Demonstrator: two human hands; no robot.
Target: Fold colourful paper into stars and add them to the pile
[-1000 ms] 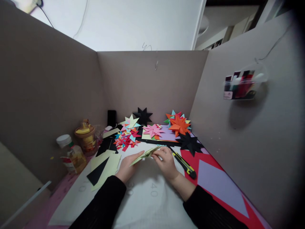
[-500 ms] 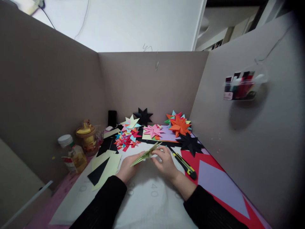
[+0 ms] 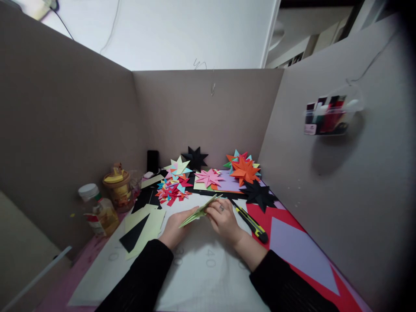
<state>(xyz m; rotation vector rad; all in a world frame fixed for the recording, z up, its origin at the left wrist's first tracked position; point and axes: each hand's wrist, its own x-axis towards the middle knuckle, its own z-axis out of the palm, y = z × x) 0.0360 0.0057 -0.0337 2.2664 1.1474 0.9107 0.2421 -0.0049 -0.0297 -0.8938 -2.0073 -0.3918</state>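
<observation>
A pale green folded paper piece (image 3: 196,214) is held above the white mat, tilted and seen nearly edge-on. My left hand (image 3: 178,226) grips its left side from below, with the fingertips hidden behind the paper. On the right side, my right hand (image 3: 224,216) pinches the folds with bent fingers and wears a ring. Just right of that hand lies a yellow and black utility knife (image 3: 251,222). To the left rest pale green paper sheets (image 3: 152,229) with a black paper strip (image 3: 134,234) on them.
Folded paper stars stand at the back: black (image 3: 195,158), pink (image 3: 209,178), orange (image 3: 245,170), and another black star (image 3: 258,194). A lavender sheet (image 3: 300,253) lies on red paper at right. A bottle (image 3: 103,214) and brown jar (image 3: 118,190) stand left. Grey panels (image 3: 208,117) enclose the table.
My right hand has turned slightly and its fingers have curled closer against the folded paper. My left hand and the paper have barely moved.
</observation>
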